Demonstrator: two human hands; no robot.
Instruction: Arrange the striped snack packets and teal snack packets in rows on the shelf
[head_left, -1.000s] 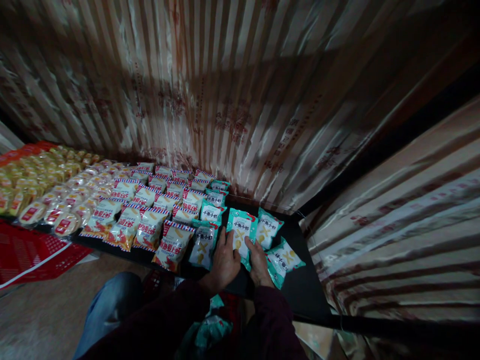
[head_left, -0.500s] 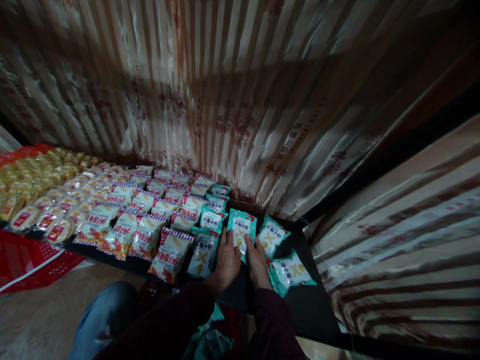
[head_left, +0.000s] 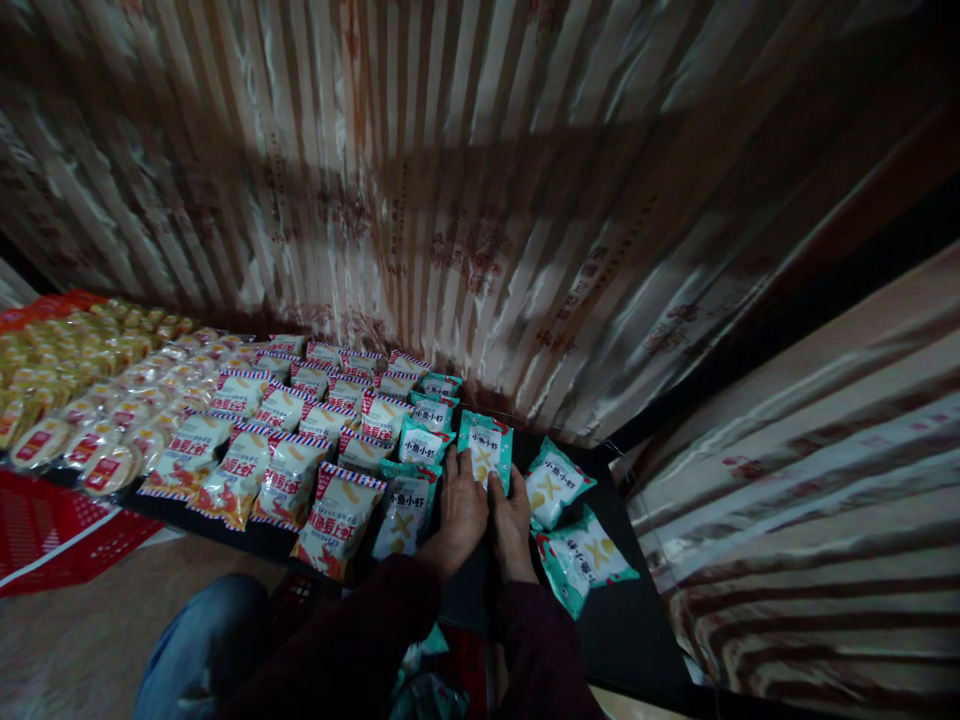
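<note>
**Both hands on a teal snack packet at the right end of the shelf**

The left hand (head_left: 460, 508) and the right hand (head_left: 512, 522) lay side by side on a teal snack packet (head_left: 486, 446), which rested flat on the dark shelf (head_left: 630, 640). The fingers of both hands were stretched out and close together, pressing down on the packet's near half rather than clamped around it. The packet's long axis ran from near to far, with its printed top end pointing away toward the striped curtain (head_left: 480, 200) and leaning slightly to the right.

Just left of it stood a column of teal packets (head_left: 421, 442), and beyond those lay rows of red-and-blue striped packets (head_left: 285, 470). Further left, round cakes in clear wrappers (head_left: 112, 400) filled the far end of the shelf. To the right of the hands lay two loose teal packets: one tilted packet (head_left: 553, 482) close by, and another (head_left: 586, 556) nearer, lying more crosswise. A red crate (head_left: 45, 520) sat low at the left, and a blue-trousered knee (head_left: 202, 640) showed at the near edge.
</note>
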